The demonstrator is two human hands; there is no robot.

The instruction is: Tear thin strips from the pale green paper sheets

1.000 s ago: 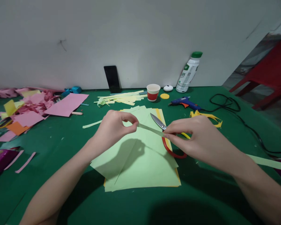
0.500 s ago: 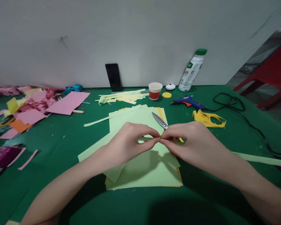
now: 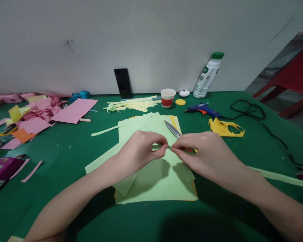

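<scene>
The left hand [image 3: 142,151] and right hand [image 3: 204,149] are close together, fingertips slightly apart, each pinching one narrow green strip [image 3: 169,147] above the paper stack; much of the strip is hidden by the fingers. The forearms run off the lower part of the view.

Behind everything stands one pale wall [image 3: 91,33], and in front of it a green table [image 3: 55,148]. A red chair [image 3: 290,80] is cut off at the right edge. The stack of light green paper [image 3: 161,191] lies under the hands with yellow edges showing; its sheets overlap too much to count. The pink scraps [image 3: 37,114] at left are a heap, also uncountable. One long green strip [image 3: 280,176] passes behind the right forearm.

One bottle [image 3: 207,75] leans on the wall, its label too small to read. One purple box [image 3: 5,173], cut off at the left edge, bears a white label, likewise illegible. One dark phone [image 3: 123,83] leans nearby. There is one blue glue gun [image 3: 203,109], one pair of scissors [image 3: 172,128] with handles mostly behind the right hand, one red-and-white cup [image 3: 167,99], two loose pink strips [image 3: 32,171] and one yellow disc [image 3: 180,102].
</scene>
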